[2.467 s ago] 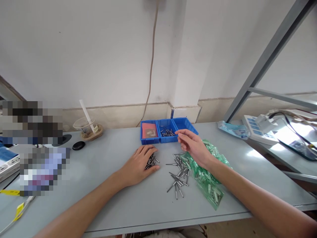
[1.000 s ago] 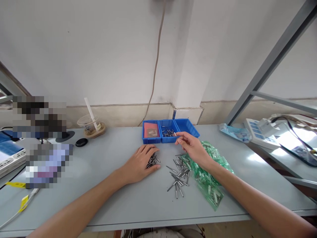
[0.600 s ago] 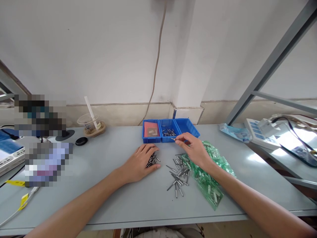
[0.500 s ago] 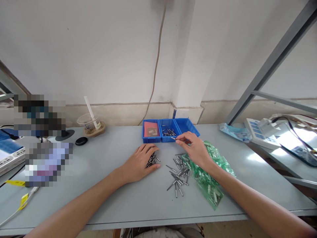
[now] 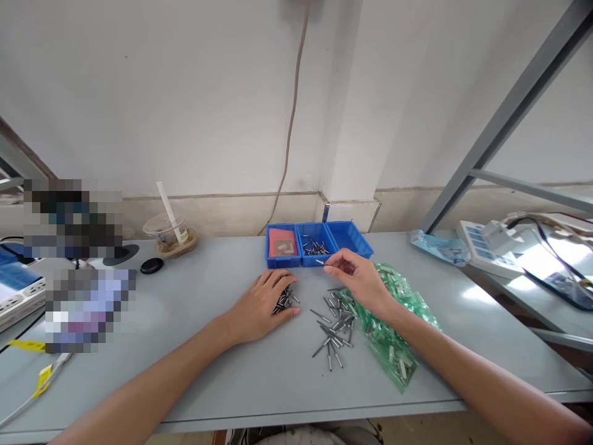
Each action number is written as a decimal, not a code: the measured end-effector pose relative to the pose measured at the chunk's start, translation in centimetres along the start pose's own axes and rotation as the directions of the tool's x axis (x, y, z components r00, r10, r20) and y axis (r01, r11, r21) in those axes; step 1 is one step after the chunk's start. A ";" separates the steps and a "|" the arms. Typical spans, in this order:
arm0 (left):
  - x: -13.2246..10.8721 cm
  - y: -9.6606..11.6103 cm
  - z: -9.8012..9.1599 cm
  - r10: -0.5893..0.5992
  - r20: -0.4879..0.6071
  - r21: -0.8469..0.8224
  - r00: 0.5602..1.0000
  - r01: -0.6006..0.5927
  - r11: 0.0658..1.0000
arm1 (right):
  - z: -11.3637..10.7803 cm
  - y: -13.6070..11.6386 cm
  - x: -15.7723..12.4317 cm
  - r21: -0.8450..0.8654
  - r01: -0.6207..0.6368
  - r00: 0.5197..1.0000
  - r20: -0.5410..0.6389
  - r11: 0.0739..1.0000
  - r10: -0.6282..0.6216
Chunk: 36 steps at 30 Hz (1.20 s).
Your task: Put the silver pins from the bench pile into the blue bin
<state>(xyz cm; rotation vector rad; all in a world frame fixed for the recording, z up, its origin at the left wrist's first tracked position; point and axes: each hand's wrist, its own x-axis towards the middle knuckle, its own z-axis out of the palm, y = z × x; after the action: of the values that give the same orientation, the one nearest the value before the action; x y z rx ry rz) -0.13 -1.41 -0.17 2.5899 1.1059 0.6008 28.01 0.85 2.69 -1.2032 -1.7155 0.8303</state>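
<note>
My left hand point(image 5: 260, 306) rests on the grey table point(image 5: 194, 371), fingers curled over a small heap of metal pins point(image 5: 286, 299). My right hand point(image 5: 359, 278) hovers just in front of the blue bins, thumb and forefinger pinching a single thin metal pin point(image 5: 320, 262) that points left. A loose scatter of pins point(image 5: 334, 326) lies between my hands. Three joined blue bins point(image 5: 317, 245) stand at the back: the left one holds a pink sheet with white parts, the middle one holds pins, and the right one's inside is hardly visible.
A green plastic bag of small parts point(image 5: 391, 327) lies under my right forearm. A plastic cup with a straw point(image 5: 167, 233) and a black oval object point(image 5: 151, 265) sit at the back left. A power strip and cables point(image 5: 495, 244) lie at the right by a grey metal frame point(image 5: 504, 117).
My right hand, open near the right bin 2.5 s ago, now pinches a single pin and has shifted slightly left and toward me. My left hand has stayed on its heap.
</note>
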 end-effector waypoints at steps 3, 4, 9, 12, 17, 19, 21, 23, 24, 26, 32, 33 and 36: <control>0.0 0.0 0.0 0.004 -0.004 -0.001 1.000 -0.004 1.000 | -0.1 -0.3 0.0 0.150 -0.107 0.994 0.054 0.983 0.100; 0.0 0.0 0.0 0.007 -0.005 -0.002 1.000 -0.007 1.000 | -0.1 -0.4 0.0 0.194 -0.139 0.989 0.068 0.971 0.128; 0.0 0.0 0.0 -0.001 0.000 -0.008 1.000 0.001 1.000 | -0.2 0.1 0.1 0.368 -0.241 0.970 0.099 0.898 0.220; 0.0 0.0 0.0 0.003 -0.003 -0.008 1.000 -0.003 1.000 | -0.2 0.5 0.2 0.439 -0.272 0.962 0.105 0.856 0.252; 0.0 0.0 0.0 0.000 -0.002 -0.008 1.000 0.000 1.000 | -0.3 0.9 0.4 0.486 -0.291 0.956 0.108 0.824 0.273; 0.0 0.0 0.0 -0.002 0.003 -0.007 1.000 0.002 1.000 | -0.3 0.9 0.4 0.484 -0.291 0.956 0.109 0.825 0.274; 0.0 0.0 0.0 0.000 0.005 -0.005 1.000 0.001 1.000 | -0.2 1.1 0.4 0.474 -0.280 0.959 0.100 0.835 0.265; 0.0 0.0 0.0 0.002 0.005 -0.002 1.000 -0.002 1.000 | -0.2 1.1 0.4 0.453 -0.262 0.964 0.088 0.852 0.250; 0.0 0.0 0.0 0.001 0.004 -0.001 1.000 -0.001 1.000 | -0.2 1.2 0.4 0.437 -0.253 0.967 0.082 0.863 0.242; 0.0 0.0 0.0 -0.001 0.006 0.001 1.000 0.001 1.000 | -0.1 1.1 0.4 0.390 -0.235 0.972 0.072 0.890 0.225; 0.0 -0.1 0.1 0.004 0.003 0.005 1.000 -0.004 1.000 | 0.0 0.7 0.3 0.072 -0.128 0.991 -0.040 0.989 0.131; 0.0 -0.1 0.1 0.007 0.002 0.007 1.000 -0.007 1.000 | 0.0 0.7 0.2 0.013 -0.088 0.993 -0.073 0.996 0.089; 0.0 0.0 0.0 0.010 -0.002 0.010 1.000 -0.010 1.000 | 0.0 0.7 0.1 -0.139 0.058 0.984 -0.161 0.989 -0.081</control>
<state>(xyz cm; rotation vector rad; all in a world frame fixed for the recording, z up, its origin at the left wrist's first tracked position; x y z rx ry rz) -0.15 -1.37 -0.18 2.6058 1.0998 0.6014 28.28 1.17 2.07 -1.2574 -1.6870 0.5637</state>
